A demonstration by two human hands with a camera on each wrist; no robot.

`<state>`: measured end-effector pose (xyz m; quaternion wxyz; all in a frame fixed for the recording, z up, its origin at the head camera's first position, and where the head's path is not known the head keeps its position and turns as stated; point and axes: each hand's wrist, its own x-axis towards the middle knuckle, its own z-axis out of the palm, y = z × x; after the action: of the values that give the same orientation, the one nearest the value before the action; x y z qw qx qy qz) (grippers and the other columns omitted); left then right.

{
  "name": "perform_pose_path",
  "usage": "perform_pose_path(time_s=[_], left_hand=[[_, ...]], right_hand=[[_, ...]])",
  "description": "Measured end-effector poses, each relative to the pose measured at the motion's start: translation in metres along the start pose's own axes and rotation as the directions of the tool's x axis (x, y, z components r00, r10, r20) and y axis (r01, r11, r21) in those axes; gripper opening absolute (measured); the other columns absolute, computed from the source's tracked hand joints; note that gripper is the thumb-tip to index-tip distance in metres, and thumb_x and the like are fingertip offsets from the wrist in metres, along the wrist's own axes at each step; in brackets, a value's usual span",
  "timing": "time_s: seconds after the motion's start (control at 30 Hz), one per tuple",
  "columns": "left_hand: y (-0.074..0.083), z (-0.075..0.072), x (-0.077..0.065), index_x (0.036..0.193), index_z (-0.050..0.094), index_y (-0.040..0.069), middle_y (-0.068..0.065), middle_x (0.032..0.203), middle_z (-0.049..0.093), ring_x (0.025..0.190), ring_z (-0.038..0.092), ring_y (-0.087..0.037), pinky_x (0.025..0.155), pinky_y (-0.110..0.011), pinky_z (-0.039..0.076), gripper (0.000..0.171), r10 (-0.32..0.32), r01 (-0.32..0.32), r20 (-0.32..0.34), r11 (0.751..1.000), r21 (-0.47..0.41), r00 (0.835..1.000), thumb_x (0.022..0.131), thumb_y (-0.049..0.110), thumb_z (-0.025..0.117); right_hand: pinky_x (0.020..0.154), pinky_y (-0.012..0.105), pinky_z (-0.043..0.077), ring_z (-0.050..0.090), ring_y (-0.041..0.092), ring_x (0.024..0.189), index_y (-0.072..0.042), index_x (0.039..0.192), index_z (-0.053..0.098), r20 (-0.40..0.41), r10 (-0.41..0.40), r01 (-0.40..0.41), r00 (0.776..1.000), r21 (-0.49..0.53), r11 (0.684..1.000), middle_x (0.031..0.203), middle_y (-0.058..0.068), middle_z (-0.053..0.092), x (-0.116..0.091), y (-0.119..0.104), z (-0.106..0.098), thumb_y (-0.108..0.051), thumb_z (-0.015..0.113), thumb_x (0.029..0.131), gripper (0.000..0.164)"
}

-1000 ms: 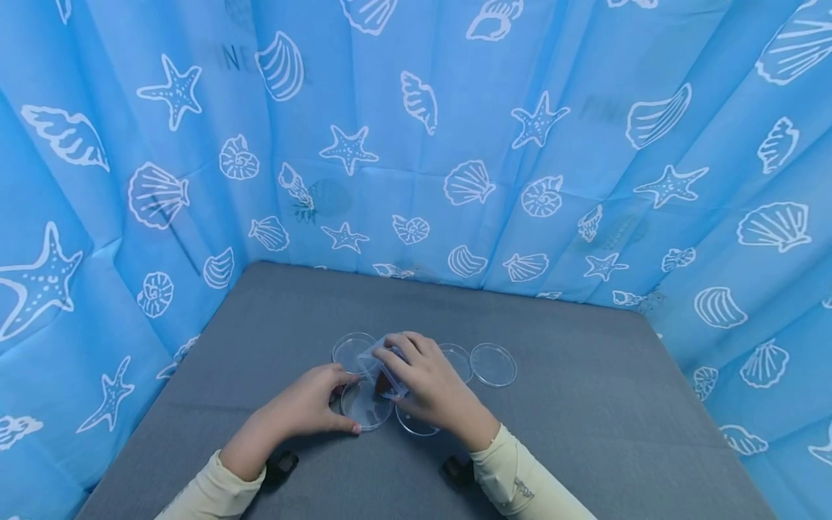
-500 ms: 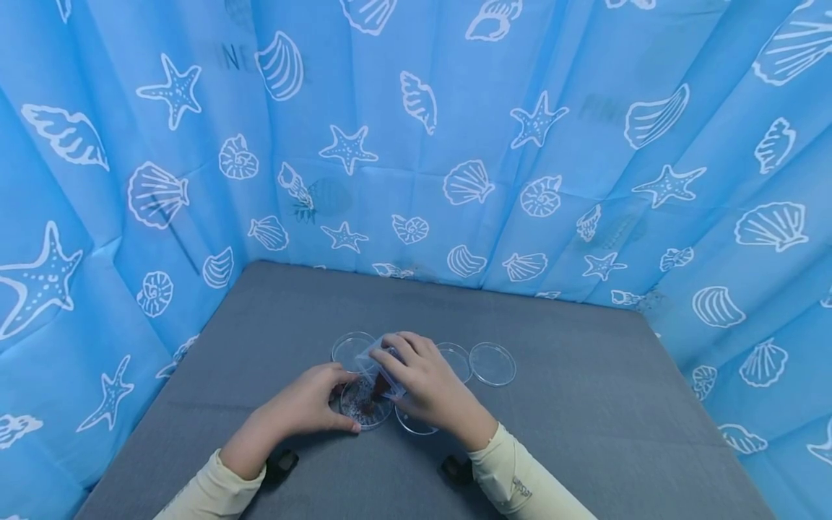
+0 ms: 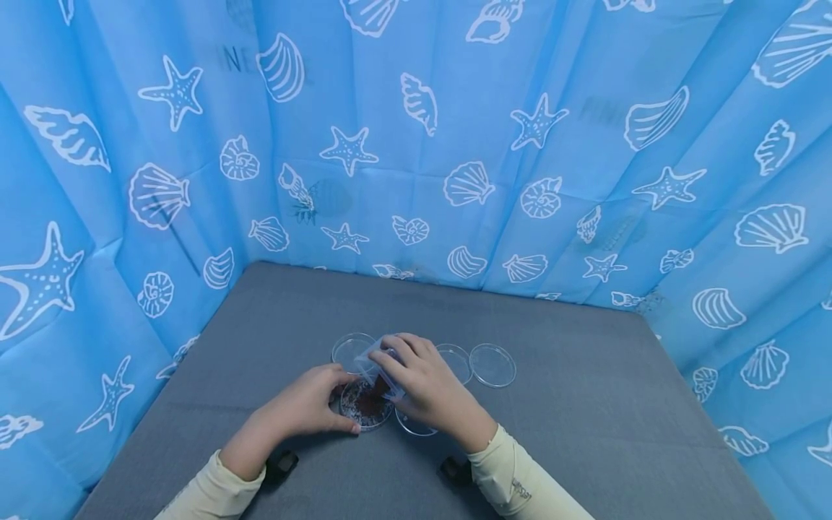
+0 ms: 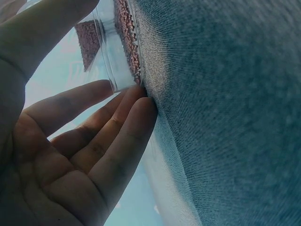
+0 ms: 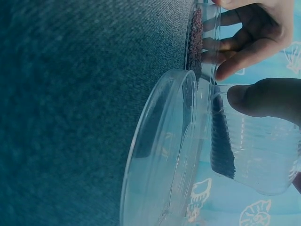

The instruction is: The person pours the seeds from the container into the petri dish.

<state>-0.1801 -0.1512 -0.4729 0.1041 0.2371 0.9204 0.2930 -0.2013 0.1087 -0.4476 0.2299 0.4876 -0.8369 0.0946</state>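
My left hand (image 3: 312,401) holds a clear petri dish (image 4: 109,56) at its rim, thumb on the near side and fingers on the far side. Reddish-brown granules (image 3: 370,406) lie spread over the dish bottom. Above it, my right hand (image 3: 434,383) grips a clear ribbed plastic container (image 5: 263,146), tilted with its mouth down toward the dish. A dark mass of the same granules (image 5: 222,141) sits at the container's mouth. In the right wrist view, the thumb (image 5: 258,96) presses on the container's side; most other fingers are hidden there.
Another petri dish (image 3: 416,429) stands close to the right of the filled one, partly under my right hand. Behind are more dishes: one at the left (image 3: 344,347) and two at the right, the outermost dish (image 3: 494,365) fully visible. A shell-print curtain (image 3: 416,180) surrounds the grey table (image 3: 552,448).
Granules have poured from the tilted container into the dish, which looked nearly bare a second ago and now has its bottom largely covered. Both hands have stayed almost still.
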Motion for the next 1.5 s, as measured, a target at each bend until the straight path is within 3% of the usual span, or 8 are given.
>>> perform_pose_path(time_s=[0.37, 0.5, 0.57, 0.67, 0.83, 1.07, 1.3, 1.5], left_hand=[[0.001, 0.000, 0.000, 0.142, 0.066, 0.002, -0.001, 0.108, 0.066, 0.092, 0.055, -0.015, 0.078, -0.034, 0.048, 0.085, 0.004, -0.004, -0.005, 1.000, -0.002, 1.000, 0.076, 0.048, 0.095], [0.000, 0.001, 0.000, 0.141, 0.067, 0.001, 0.000, 0.107, 0.066, 0.090, 0.055, -0.015, 0.077, -0.033, 0.047, 0.085, 0.016, -0.016, -0.019, 1.000, 0.008, 1.000, 0.075, 0.047, 0.095], [0.000, 0.002, 0.000, 0.140, 0.067, 0.001, -0.001, 0.107, 0.067, 0.091, 0.056, -0.014, 0.079, -0.033, 0.049, 0.085, 0.024, -0.023, -0.029, 1.000, 0.013, 0.999, 0.075, 0.047, 0.096], [0.001, 0.004, 0.000, 0.139, 0.068, 0.000, -0.002, 0.110, 0.069, 0.097, 0.059, -0.015, 0.086, -0.038, 0.054, 0.085, 0.031, -0.030, -0.046, 0.999, 0.019, 0.998, 0.074, 0.045, 0.097], [0.002, 0.004, 0.000, 0.140, 0.067, 0.001, -0.005, 0.116, 0.069, 0.105, 0.063, -0.018, 0.093, -0.045, 0.056, 0.085, 0.020, -0.018, -0.056, 0.999, 0.026, 0.998, 0.073, 0.044, 0.098], [0.003, 0.004, 0.000, 0.141, 0.067, 0.002, -0.004, 0.114, 0.069, 0.102, 0.061, -0.016, 0.090, -0.041, 0.055, 0.086, 0.005, -0.003, -0.053, 0.999, 0.032, 0.999, 0.073, 0.045, 0.098], [0.002, 0.005, -0.001, 0.140, 0.067, 0.001, -0.005, 0.114, 0.069, 0.102, 0.062, -0.016, 0.091, -0.044, 0.056, 0.087, 0.001, 0.001, -0.053, 0.999, 0.037, 0.999, 0.072, 0.046, 0.098], [0.002, 0.004, 0.000, 0.141, 0.067, 0.001, -0.004, 0.113, 0.069, 0.099, 0.060, -0.015, 0.087, -0.042, 0.054, 0.087, -0.009, 0.010, -0.035, 0.999, 0.032, 0.999, 0.074, 0.046, 0.097]], right_hand=[[0.107, 0.053, 0.054, 0.057, 0.031, 0.132, -0.011, 0.146, 0.058, -0.022, 0.176, -0.174, 0.984, 0.069, 0.982, 0.140, 0.013, 0.061, -0.004, 0.007, -0.001, -0.036, 0.102, 0.068, 0.093], [0.105, 0.052, 0.056, 0.058, 0.030, 0.132, -0.008, 0.147, 0.057, -0.017, 0.346, -0.334, 0.938, 0.220, 0.917, 0.142, 0.012, 0.061, -0.009, 0.014, -0.005, -0.041, 0.101, 0.070, 0.095], [0.102, 0.050, 0.058, 0.060, 0.029, 0.129, -0.006, 0.147, 0.056, -0.007, 0.457, -0.424, 0.889, 0.357, 0.832, 0.140, 0.011, 0.060, -0.013, 0.019, -0.009, -0.039, 0.101, 0.071, 0.094], [0.099, 0.050, 0.060, 0.060, 0.033, 0.126, -0.005, 0.148, 0.055, 0.025, 0.612, -0.516, 0.790, 0.567, 0.642, 0.137, 0.015, 0.060, -0.019, 0.033, -0.018, -0.031, 0.101, 0.072, 0.092], [0.102, 0.043, 0.059, 0.060, 0.039, 0.131, -0.007, 0.151, 0.053, 0.082, 0.777, -0.585, 0.624, 0.707, 0.396, 0.142, 0.018, 0.058, -0.038, 0.069, -0.041, -0.021, 0.096, 0.079, 0.084], [0.092, 0.013, 0.049, 0.054, 0.038, 0.142, -0.008, 0.161, 0.042, 0.125, 0.882, -0.703, 0.455, 0.658, 0.269, 0.154, 0.022, 0.053, -0.077, 0.125, -0.064, -0.027, 0.089, 0.088, 0.089], [0.088, 0.011, 0.046, 0.048, 0.036, 0.149, -0.009, 0.166, 0.034, 0.205, 0.930, -0.782, 0.305, 0.611, 0.123, 0.161, 0.021, 0.047, -0.120, 0.165, -0.064, -0.037, 0.087, 0.090, 0.097], [0.092, 0.018, 0.048, 0.047, 0.039, 0.150, -0.004, 0.166, 0.030, 0.248, 0.940, -0.816, 0.236, 0.576, 0.053, 0.163, 0.024, 0.044, -0.147, 0.182, -0.059, -0.040, 0.086, 0.091, 0.100]])
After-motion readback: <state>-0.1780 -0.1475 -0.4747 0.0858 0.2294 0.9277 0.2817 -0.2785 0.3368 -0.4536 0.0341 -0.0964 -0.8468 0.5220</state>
